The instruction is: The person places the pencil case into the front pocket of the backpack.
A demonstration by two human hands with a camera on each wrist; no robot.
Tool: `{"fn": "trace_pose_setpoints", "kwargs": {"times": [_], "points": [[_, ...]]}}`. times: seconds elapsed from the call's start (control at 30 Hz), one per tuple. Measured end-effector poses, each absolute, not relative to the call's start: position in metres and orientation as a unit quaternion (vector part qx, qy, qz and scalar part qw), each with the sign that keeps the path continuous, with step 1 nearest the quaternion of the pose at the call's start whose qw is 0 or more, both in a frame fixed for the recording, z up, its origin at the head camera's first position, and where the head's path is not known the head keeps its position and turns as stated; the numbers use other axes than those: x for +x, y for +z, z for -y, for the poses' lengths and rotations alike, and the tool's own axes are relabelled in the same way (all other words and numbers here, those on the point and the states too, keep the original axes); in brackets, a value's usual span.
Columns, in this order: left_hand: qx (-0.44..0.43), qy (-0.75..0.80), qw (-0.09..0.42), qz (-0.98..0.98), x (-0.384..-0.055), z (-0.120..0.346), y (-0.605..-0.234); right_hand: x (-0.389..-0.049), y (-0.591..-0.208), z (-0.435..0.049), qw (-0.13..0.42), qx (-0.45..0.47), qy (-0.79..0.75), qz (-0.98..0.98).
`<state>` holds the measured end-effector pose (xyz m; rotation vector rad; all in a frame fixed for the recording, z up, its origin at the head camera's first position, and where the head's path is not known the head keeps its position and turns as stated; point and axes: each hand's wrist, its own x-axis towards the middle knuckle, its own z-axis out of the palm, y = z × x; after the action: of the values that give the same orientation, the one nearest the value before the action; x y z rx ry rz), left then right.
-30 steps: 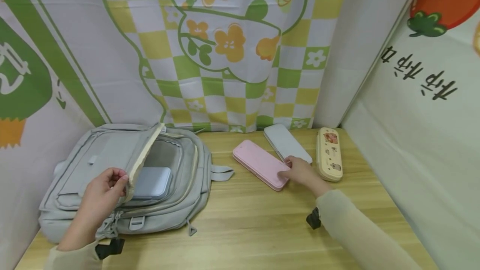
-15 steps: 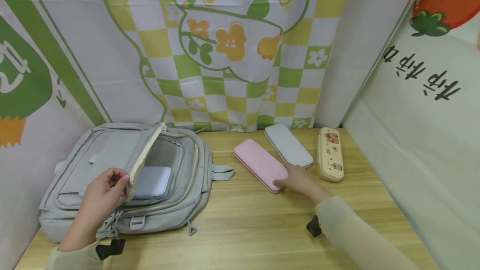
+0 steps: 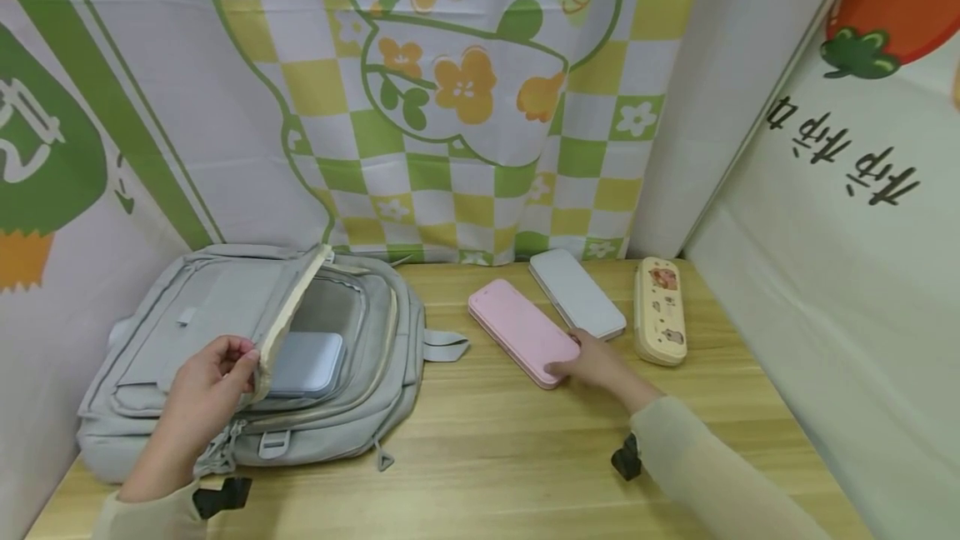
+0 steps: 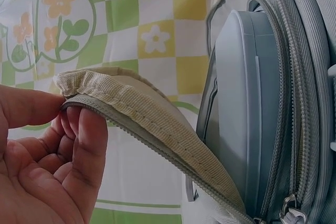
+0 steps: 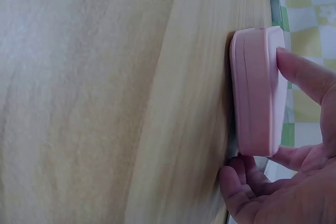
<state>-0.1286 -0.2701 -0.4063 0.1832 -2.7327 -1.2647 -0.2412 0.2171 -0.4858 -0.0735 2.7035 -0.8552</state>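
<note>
Grey fabric backpack flap (image 3: 240,294) is pinched at its zippered edge by the left hand (image 3: 204,390). Smooth, round-cornered pink case (image 3: 517,327), lying toward the back edge of the wood-grain tabletop (image 3: 487,448), is gripped at one end by the right hand (image 3: 600,362).

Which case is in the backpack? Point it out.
The blue case, inside the open grey backpack; the pink case, white case and yellow case are outside it.

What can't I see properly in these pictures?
Head view: the blue case, partly behind the pocket flap.
Head view: details of drawings on the yellow case, too small.
Head view: the pink case, partly behind the right hand.
Left wrist view: the left hand, partly cut off by the left edge.
</note>
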Motion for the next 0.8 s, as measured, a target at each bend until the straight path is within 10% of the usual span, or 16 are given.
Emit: {"fn": "trace_pose_setpoints", "kwargs": {"times": [0.8], "points": [[0.056, -0.414, 0.050, 0.907, -0.130, 0.270, -0.406, -0.238, -0.501, -0.218, 0.122, 0.149, -0.758, -0.623]]}}
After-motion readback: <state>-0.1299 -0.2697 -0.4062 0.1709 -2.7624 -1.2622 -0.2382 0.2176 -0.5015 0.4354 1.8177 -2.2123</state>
